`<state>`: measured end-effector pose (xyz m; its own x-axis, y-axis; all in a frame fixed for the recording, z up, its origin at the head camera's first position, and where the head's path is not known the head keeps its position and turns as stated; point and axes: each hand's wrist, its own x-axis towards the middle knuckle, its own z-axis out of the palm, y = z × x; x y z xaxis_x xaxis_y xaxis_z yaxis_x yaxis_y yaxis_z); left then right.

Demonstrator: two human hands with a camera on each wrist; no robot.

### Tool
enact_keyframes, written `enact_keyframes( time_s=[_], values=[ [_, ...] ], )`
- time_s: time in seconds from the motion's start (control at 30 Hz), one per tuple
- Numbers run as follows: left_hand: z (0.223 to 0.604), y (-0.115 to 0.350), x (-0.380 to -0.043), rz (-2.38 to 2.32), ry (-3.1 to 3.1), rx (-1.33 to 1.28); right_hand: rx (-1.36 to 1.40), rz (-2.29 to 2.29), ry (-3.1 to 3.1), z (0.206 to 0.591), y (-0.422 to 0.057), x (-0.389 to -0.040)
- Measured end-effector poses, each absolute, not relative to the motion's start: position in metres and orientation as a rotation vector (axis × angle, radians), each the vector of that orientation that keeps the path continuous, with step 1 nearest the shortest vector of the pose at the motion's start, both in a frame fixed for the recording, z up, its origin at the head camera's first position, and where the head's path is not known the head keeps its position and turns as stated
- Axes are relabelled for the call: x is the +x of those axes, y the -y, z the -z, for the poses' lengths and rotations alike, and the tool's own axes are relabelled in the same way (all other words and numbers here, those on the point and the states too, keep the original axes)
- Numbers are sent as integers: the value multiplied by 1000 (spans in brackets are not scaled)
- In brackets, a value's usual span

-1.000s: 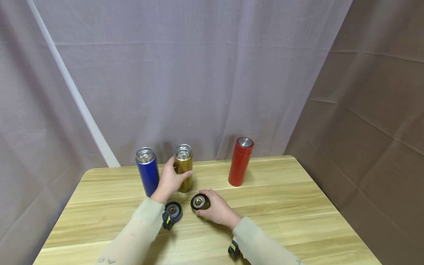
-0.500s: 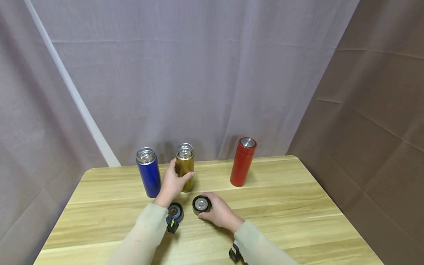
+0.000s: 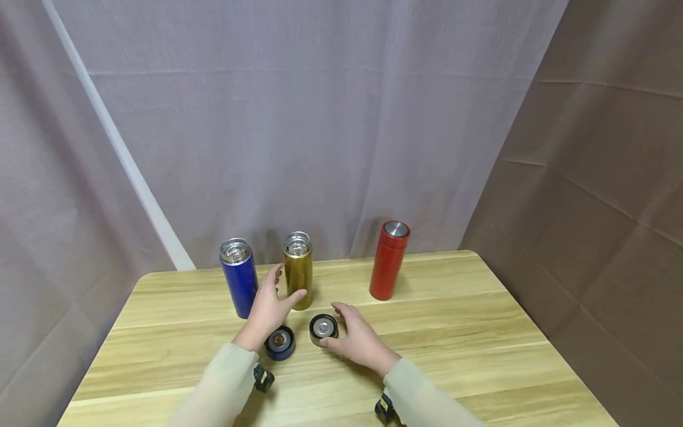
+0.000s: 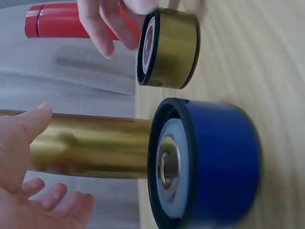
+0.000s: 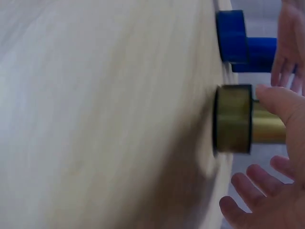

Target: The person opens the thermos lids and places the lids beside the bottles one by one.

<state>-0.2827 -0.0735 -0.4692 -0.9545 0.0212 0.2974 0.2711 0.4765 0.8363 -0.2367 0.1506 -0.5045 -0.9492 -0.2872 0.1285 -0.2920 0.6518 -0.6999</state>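
Note:
A gold thermos flask (image 3: pixel 299 276) stands upright without its lid, its steel mouth showing. My left hand (image 3: pixel 270 309) is beside it, thumb and fingers spread and apart from the flask in the left wrist view. The gold lid (image 3: pixel 323 330) lies on the table with its inner side up. Around its right side, my right hand (image 3: pixel 361 343) has its fingers spread. The thumb is close to the lid's rim; whether it touches I cannot tell. Just below my left hand sits the blue lid (image 4: pixel 219 164), also inner side up.
A lidless blue flask (image 3: pixel 239 284) stands upright left of the gold one. Farther right is a red flask (image 3: pixel 389 267) with its lid on. The wooden table (image 3: pixel 480 338) ends at a grey curtain (image 3: pixel 320 130), with a brown curtain on the right.
My left hand has let go of the gold flask and drawn slightly toward me. The right hand has loosened from the gold lid, which now lies flat. The blue lid is more exposed.

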Motion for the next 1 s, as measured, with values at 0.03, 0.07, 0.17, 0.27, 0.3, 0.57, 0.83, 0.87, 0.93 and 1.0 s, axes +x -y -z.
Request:
enact_keyframes(
  time_s=[0.03,0.07,0.17,0.27,0.3,0.57,0.83,0.87,0.93,1.0],
  values=[
    [469,74,-280,1474,2465,-253,490,-1225,2838,502,-154,-236],
    [468,75,-277,1477,2454,-256,475,-1233,2833,500,-158,-236],
    [466,76,-270,1484,2432,-273,468,-1244,2792,492,-170,-236],
    [464,76,-263,1478,2420,-295,452,-1221,2761,486,-179,-235],
    [464,75,-261,1480,2413,-304,452,-1214,2749,484,-182,-235],
    [461,67,-252,1527,2370,-399,396,-1183,2706,475,-201,-233],
    [465,58,-251,1555,2389,-442,367,-1216,2687,466,-214,-233],
    [465,57,-250,1557,2392,-451,370,-1223,2682,466,-215,-234],
    [466,54,-250,1562,2397,-463,376,-1236,2674,463,-217,-234],
    [466,52,-250,1569,2399,-469,385,-1247,2665,461,-220,-234]
  ],
)
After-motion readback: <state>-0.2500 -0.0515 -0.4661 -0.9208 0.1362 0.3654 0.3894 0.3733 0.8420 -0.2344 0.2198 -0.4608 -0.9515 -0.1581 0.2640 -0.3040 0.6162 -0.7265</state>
